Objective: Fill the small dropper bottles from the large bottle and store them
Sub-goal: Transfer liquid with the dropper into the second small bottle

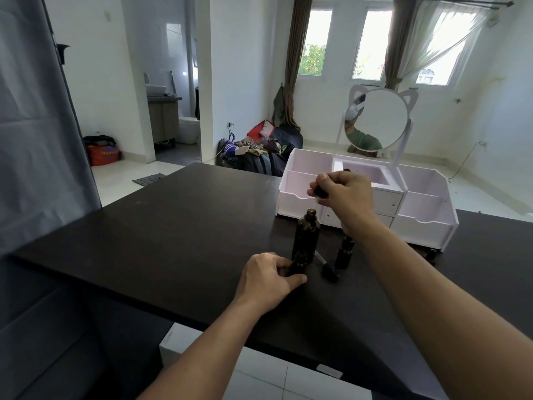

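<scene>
On the dark tabletop (pixel 178 226) a tall dark large bottle (pixel 305 241) stands upright with its neck uncapped. The right hand (pixel 343 194) is raised above it, fingers pinched around the black bulb of a dropper (pixel 319 194), whose thin glass tip points down just over the bottle's mouth. The left hand (pixel 266 280) rests on the tabletop at the bottle's foot, fingers curled around something small and dark there; I cannot tell whether it is another small bottle. Just right of the large bottle a loose dropper cap (pixel 328 269) lies on its side, and beside that a small dropper bottle (pixel 345 254) stands upright, partly hidden by the right forearm. Farther back to the right sits a white organizer (pixel 427 215) with open compartments and little drawers, topped by a round mirror (pixel 376 119) with cat ears.
</scene>
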`<state>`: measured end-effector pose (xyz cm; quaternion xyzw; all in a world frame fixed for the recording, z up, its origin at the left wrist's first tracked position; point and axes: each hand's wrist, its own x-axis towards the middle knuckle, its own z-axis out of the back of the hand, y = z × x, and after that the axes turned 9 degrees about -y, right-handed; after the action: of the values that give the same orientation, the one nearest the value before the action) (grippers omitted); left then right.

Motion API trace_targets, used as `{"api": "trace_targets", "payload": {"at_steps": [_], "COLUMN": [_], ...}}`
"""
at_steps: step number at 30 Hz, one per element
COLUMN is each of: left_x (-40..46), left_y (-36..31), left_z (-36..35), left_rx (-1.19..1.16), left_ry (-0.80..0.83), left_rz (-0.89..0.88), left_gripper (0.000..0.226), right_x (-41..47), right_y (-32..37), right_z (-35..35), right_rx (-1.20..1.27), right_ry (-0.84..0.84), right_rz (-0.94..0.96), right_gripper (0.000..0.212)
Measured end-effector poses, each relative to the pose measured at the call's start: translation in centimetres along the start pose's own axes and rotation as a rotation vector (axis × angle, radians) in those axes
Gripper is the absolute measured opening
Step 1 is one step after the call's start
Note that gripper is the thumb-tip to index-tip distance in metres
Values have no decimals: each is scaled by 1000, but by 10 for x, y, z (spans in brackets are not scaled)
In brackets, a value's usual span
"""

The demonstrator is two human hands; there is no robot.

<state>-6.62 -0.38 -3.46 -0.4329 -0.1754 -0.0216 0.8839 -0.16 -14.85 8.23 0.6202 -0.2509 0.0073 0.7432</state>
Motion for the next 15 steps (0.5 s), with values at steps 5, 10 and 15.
{"api": "trace_targets", "payload": {"at_steps": [5,10,15], "left_x": [0,0,0], "left_y": [-1,0,0], "left_z": [0,0,0], "left_rx": [-3,-10,-11], "left_ry": [0,4,8], "left_rz": [0,3,8], "left_gripper": [40,39,39], "right_x": [0,-1,0], "right_y": [0,-1,-2], "right_z": [0,0,-1], "right_rx": [-2,-13,-17], "right_ry": [-11,-11,-13], "right_rz": [1,15,22], "right_gripper": [19,17,17]}}
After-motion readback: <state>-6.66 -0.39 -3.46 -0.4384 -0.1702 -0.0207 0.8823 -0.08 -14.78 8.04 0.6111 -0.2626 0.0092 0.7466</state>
